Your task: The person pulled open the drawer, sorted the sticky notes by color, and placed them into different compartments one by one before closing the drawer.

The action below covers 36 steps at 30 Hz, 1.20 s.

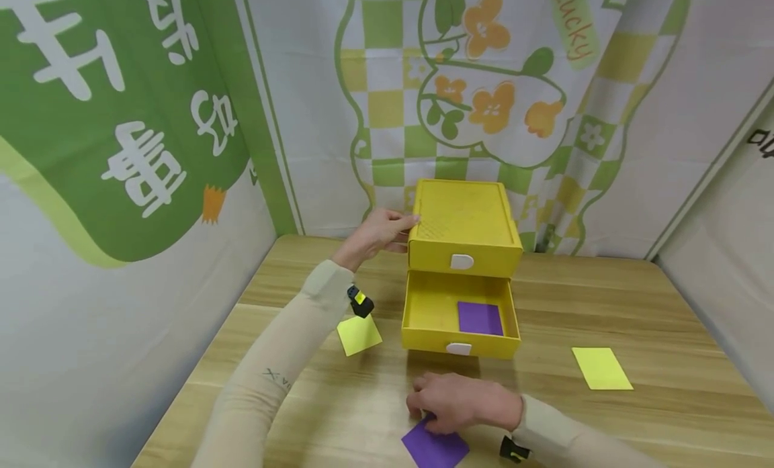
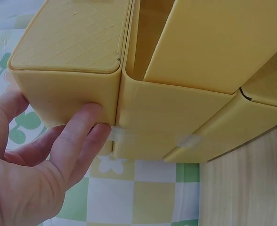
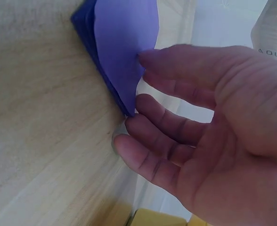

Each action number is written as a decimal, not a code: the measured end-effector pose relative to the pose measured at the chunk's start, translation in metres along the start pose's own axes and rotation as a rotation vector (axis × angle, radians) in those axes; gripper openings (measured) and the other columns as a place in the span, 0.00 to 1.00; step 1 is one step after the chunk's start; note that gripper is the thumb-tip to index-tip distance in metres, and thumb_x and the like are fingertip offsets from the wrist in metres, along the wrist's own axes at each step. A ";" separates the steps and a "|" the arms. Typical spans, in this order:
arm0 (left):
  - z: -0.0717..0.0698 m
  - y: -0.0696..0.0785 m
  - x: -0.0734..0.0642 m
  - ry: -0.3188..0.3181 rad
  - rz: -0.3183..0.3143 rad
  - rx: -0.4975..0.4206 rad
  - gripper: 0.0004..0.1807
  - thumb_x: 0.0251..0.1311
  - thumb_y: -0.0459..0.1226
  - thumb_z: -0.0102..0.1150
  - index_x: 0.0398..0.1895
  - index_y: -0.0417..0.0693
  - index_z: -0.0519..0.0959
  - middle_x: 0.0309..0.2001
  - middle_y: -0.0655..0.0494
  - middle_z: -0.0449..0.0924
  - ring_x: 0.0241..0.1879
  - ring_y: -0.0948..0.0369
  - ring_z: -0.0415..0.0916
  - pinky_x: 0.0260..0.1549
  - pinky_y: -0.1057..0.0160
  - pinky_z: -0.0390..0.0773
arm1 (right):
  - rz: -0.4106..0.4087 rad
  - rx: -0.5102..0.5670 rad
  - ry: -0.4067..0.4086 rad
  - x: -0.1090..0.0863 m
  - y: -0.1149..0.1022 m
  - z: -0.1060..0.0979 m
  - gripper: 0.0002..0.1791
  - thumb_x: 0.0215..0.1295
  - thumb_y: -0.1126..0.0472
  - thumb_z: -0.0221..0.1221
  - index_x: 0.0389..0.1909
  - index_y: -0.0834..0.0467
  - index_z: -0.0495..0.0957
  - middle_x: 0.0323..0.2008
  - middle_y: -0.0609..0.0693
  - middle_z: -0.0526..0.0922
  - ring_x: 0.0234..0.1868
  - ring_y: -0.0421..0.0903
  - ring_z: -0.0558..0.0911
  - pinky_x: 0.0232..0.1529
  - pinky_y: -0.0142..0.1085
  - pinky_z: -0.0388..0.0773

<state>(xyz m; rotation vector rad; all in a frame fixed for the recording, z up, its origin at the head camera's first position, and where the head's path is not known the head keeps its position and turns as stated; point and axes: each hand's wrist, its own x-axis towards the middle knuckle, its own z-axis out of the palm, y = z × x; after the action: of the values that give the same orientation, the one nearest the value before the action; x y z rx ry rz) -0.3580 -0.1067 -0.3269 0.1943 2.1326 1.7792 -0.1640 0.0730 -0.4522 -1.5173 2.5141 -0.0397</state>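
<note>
1 purple paper (image 1: 437, 446) sits low at the near desk (image 1: 338, 421), pinched by my right hand's (image 1: 456, 401) fingers — I see the open lower drawer (image 1: 417, 339) beyond, slightly right; my left hand's (image 1: 377, 233) spread fingers touch the cabinet's (image 1: 465, 213) side.

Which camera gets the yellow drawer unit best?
The head view shows the yellow drawer unit uncropped: top, front and open lower drawer. The left wrist has it close but cropped, the left hand against it; the right wrist catches only yellow bits at the bottom edge, likely the unit.
</note>
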 end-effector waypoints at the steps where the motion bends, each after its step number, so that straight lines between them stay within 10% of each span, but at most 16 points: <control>1: 0.000 0.000 0.001 0.002 0.002 0.000 0.23 0.67 0.47 0.59 0.54 0.37 0.80 0.53 0.41 0.82 0.42 0.57 0.85 0.44 0.56 0.86 | 0.000 0.004 -0.003 0.000 0.000 -0.001 0.07 0.56 0.56 0.68 0.33 0.43 0.80 0.30 0.37 0.71 0.33 0.33 0.70 0.29 0.20 0.64; 36: -0.001 0.001 -0.002 -0.003 0.010 0.015 0.23 0.67 0.47 0.59 0.54 0.37 0.80 0.49 0.43 0.83 0.42 0.56 0.85 0.46 0.55 0.86 | 0.047 0.141 -0.008 -0.002 -0.005 0.002 0.14 0.59 0.65 0.65 0.24 0.49 0.69 0.24 0.36 0.64 0.28 0.32 0.65 0.28 0.21 0.63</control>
<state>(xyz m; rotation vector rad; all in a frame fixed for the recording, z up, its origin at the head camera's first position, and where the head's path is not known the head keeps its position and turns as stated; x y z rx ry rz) -0.3568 -0.1076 -0.3259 0.2118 2.1470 1.7677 -0.1587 0.0727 -0.4536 -1.4003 2.4820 -0.1994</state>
